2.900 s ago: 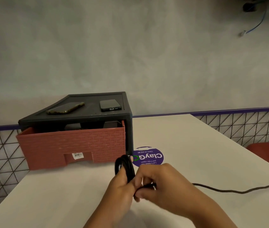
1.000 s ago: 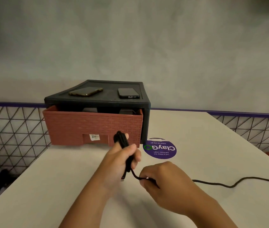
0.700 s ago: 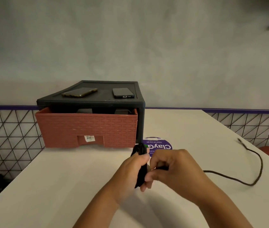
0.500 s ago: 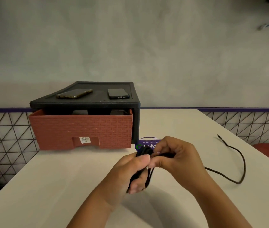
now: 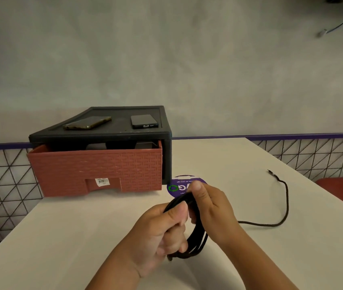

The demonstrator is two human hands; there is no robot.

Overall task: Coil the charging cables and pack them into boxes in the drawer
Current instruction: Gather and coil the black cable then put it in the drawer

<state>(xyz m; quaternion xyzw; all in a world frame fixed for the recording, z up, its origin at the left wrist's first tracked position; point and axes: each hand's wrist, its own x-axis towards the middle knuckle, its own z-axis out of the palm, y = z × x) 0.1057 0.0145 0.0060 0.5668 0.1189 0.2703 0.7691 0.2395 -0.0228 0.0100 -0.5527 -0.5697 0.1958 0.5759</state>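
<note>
A black charging cable (image 5: pixel 195 237) is partly wound into several loops above the white table (image 5: pixel 82 237). My left hand (image 5: pixel 162 229) grips the loops from the left. My right hand (image 5: pixel 212 208) curls over the top of the coil from the right, holding the strand. The loose tail (image 5: pixel 283 206) trails right across the table and ends in a plug at the far right. Behind the hands, a red brick-patterned drawer (image 5: pixel 97 170) stands pulled partway out of a black cabinet (image 5: pixel 166 155). Dark boxes show dimly inside the drawer.
Two phones (image 5: pixel 89 123) (image 5: pixel 144 121) lie on top of the cabinet. A round purple sticker (image 5: pixel 179 185) sits on the table just beyond my hands. A wire-mesh rail runs along the table's far sides. A red chair seat (image 5: pixel 342 191) is at the right.
The coil has gained loops and the loose tail has shortened, its plug end pulled onto the table at right. My right hand moved from under the coil to over its top.
</note>
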